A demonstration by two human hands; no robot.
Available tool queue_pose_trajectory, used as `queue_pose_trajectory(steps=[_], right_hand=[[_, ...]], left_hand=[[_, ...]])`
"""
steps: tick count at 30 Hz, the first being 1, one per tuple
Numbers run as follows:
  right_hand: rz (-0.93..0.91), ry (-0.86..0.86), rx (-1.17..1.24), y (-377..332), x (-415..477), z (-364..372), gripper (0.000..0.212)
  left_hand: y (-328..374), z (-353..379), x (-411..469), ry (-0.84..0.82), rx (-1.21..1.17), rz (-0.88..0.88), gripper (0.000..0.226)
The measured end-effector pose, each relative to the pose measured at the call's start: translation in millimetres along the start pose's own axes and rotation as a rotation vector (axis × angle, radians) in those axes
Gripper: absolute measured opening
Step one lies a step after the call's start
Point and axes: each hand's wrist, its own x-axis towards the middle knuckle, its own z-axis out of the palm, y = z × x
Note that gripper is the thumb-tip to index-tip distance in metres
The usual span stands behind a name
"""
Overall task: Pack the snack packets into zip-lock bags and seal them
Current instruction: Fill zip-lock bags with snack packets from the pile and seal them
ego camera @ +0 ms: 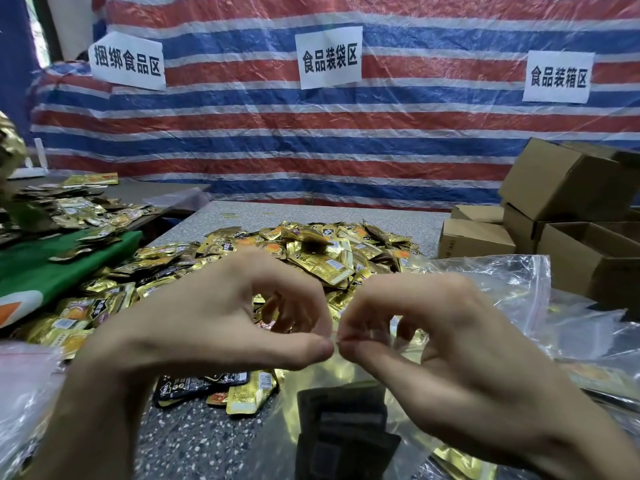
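L hand point(221, 327) and R hand point(450, 341) meet near centre, thumb + forefinger of each pinching the top edge of the zip-lock bag point(346, 374), tips almost touching. Bag drops below the hands, gold showing thru it. Heap of snack packets point(311, 251) on the table point(194, 441) just beyond; cardboard boxes point(561, 181) far right.

light: even, fairly bright, seemingly from overhead | shadows: soft, faint under left hand point(214, 323) and right hand point(453, 344) | glare: white sheen on clear plastic sheet point(433, 109), glints on gold snack packets point(332, 268) and zip-lock bag point(349, 374) | focus: both hands slightly soft | distortion: wide-angle bowing, cardboard boxes point(554, 181) lean at right edge
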Motion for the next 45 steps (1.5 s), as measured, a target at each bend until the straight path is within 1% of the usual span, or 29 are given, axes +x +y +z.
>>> queue_pose_trajectory(steps=[2, 5, 6, 8, 11, 13, 16, 19, 21, 25, 29, 31, 37, 40, 45], right_hand=[[-0.007, 0.001, 0.006, -0.1, 0.2, -0.6, 0.008], [-0.002, 0.017, 0.007, -1.5, 0.3, -0.1, 0.009], [0.002, 0.017, 0.000, -1.7, 0.1, 0.6, 0.010], [0.013, 0.007, -0.017, -2.2, -0.5, 2.4, 0.016], [0.021, 0.011, -0.021, -1.1, 0.4, 5.0, 0.026], [0.015, 0.016, -0.023, -0.2, 1.2, 5.8, 0.030], [0.000, 0.007, -0.017, 1.6, 0.5, 4.9, 0.020], [-0.022, 0.003, -0.019, 2.8, 0.2, 2.8, 0.011], [-0.037, 0.007, -0.022, 3.3, 0.7, 3.4, 0.009], [-0.066, 0.013, -0.013, 4.7, 1.2, 6.5, 0.005], [-0.029, -0.005, 0.027, 10.7, 2.9, 5.0, 0.013], [-0.013, -0.023, 0.049, 15.4, 3.6, 3.3, 0.016], [0.014, -0.054, 0.086, 27.9, 4.9, -1.9, 0.014], [0.037, -0.087, 0.074, 33.3, 4.8, -5.5, 0.015], [0.060, -0.130, 0.111, 43.4, 5.3, -17.0, 0.008]], left_hand=[[0.4, 2.1, 0.1, 0.000, -0.001, -0.020, 0.018], [0.8, 7.7, -2.2, 0.084, 0.008, -0.138, 0.029], [1.2, 8.6, -2.6, 0.092, 0.022, -0.156, 0.029], [3.2, 9.5, -2.1, 0.104, 0.041, -0.172, 0.025], [3.1, 8.2, -1.2, 0.117, 0.057, -0.182, 0.024], [0.5, 9.0, -2.9, 0.126, 0.057, -0.169, 0.026], [-4.0, 6.9, -4.8, 0.129, 0.057, -0.123, 0.025], [-2.6, 3.1, -0.8, 0.035, 0.057, 0.030, 0.014], [-1.5, 1.7, 1.4, 0.015, 0.025, 0.070, 0.017], [-8.5, -1.1, -0.1, 0.007, -0.022, 0.087, 0.020], [-14.1, -4.5, -0.7, 0.002, -0.060, 0.111, 0.008], [-15.0, -4.6, -0.6, 0.007, -0.057, 0.131, 0.006], [-22.1, -9.3, -4.5, 0.062, -0.021, 0.150, 0.016], [-24.3, -8.5, -3.4, 0.080, -0.008, 0.159, 0.015], [-29.2, -14.1, -8.0, 0.122, -0.014, 0.150, 0.012]])
